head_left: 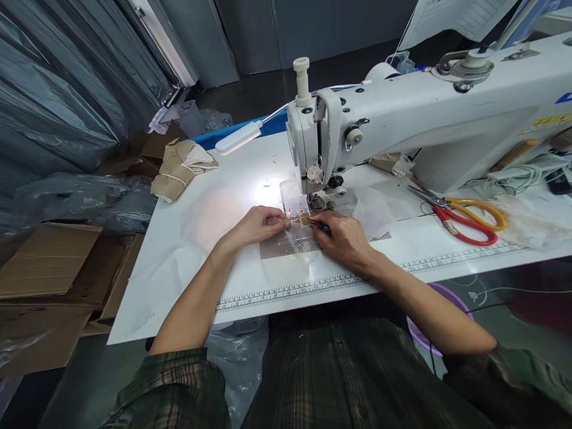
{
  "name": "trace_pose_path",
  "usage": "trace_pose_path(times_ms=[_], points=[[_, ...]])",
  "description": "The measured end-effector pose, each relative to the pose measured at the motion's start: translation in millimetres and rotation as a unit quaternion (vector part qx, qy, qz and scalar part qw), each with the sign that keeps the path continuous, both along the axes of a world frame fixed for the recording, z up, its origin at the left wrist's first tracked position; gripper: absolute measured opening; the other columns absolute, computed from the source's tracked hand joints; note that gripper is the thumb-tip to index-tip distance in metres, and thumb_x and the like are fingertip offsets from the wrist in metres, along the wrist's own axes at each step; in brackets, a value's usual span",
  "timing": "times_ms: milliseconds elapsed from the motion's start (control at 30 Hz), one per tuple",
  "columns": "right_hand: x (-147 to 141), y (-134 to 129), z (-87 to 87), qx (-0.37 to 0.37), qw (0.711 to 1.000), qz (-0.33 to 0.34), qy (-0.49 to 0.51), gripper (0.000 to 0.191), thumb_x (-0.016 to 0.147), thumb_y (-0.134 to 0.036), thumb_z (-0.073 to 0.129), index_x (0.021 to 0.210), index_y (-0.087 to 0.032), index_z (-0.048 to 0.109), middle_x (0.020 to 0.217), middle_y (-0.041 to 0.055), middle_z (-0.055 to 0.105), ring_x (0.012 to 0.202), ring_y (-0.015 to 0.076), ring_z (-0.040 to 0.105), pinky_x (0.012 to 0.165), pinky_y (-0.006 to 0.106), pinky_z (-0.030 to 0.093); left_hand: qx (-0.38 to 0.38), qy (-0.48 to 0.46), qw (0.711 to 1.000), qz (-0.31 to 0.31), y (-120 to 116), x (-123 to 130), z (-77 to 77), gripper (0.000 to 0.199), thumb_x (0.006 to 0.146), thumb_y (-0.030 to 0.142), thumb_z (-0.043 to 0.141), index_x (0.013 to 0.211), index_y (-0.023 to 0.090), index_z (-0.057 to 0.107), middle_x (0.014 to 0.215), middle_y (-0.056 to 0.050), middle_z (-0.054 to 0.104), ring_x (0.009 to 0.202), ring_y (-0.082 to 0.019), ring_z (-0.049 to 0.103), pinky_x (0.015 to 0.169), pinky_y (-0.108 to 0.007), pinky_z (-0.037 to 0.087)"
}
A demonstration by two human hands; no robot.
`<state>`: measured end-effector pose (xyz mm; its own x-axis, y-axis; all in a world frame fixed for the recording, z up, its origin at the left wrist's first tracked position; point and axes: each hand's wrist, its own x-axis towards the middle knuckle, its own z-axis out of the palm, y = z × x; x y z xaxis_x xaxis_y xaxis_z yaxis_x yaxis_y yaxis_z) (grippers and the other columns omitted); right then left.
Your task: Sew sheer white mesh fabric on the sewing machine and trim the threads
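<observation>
On worktop (156,286) before sewing machine (301,143), left hand (261,225) pinches sheer fabric (295,243), apparently to steady it; right hand (343,238) grips small dark tool (320,225), likely for close control.

The cloth (373,213) looks sheer, the sewing machine (402,116) glossy, the box (49,256) matt cardboard

A dark plaid button-front shirt (313,375) on show here, deep green and black crossed with tan, both sleeves (176,384) leaving the forearms (194,298) bare!
</observation>
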<state>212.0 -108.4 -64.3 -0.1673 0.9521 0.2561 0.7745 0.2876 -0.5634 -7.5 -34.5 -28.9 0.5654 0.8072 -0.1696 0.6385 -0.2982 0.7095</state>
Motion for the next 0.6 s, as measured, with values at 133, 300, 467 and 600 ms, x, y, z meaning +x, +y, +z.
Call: trace_pose_path(times_ms=[133,300,467,600], points=[[-2.0,-1.7,-5.8,0.024,0.999,0.027,0.019,0.024,0.088,-0.019,0.056,0.105,-0.015,0.072,0.111,0.0131,0.074,0.096,0.029,0.07,0.078,0.039,0.052,0.024,-0.038,0.999,-0.025,-2.4,-4.1,12.3,0.027,0.082,0.043,0.069,0.086,0.017,0.074,0.083,-0.004,0.066,0.076,-0.014,0.059,0.061,-0.023,0.044],[-3.4,-4.3,-0.3,0.026,0.984,0.031,0.174,0.033,0.092,-0.032,0.058,0.117,-0.014,0.071,0.112,0.0136,0.073,0.097,0.0257,0.069,0.082,0.038,0.054,-0.069,-0.098,0.991,-0.066,-22.3,-7.7,29.6,0.03,0.089,0.044,0.066,0.09,0.014,0.073,0.077,-0.005,0.068,0.062,-0.01,0.057,0.055,-0.02,0.046],[-0.1,-15.9,14.7,-0.213,0.916,0.213,0.266,0.049,0.083,-0.051,0.072,0.117,-0.015,0.074,0.079,0.0046,0.072,0.064,0.0148,0.063,0.055,0.026,0.049,-0.074,-0.172,0.982,0.009,-75.4,-14.5,25.7,0.029,0.088,0.041,0.068,0.102,0.016,0.076,0.076,-0.005,0.073,0.057,-0.009,0.056,0.046,-0.018,0.04],[-1.6,-47.7,18.9,-0.312,0.875,0.276,0.245,0.041,0.081,-0.049,0.075,0.1,-0.012,0.078,0.064,0.0022,0.066,0.052,0.0104,0.053,0.047,0.023,0.043,-0.103,-0.189,0.976,0.037,-140.8,-34.5,11.0,0.037,0.078,0.037,0.08,0.11,0.018,0.074,0.074,-0.002,0.073,0.052,-0.007,0.052,0.049,-0.018,0.04]])
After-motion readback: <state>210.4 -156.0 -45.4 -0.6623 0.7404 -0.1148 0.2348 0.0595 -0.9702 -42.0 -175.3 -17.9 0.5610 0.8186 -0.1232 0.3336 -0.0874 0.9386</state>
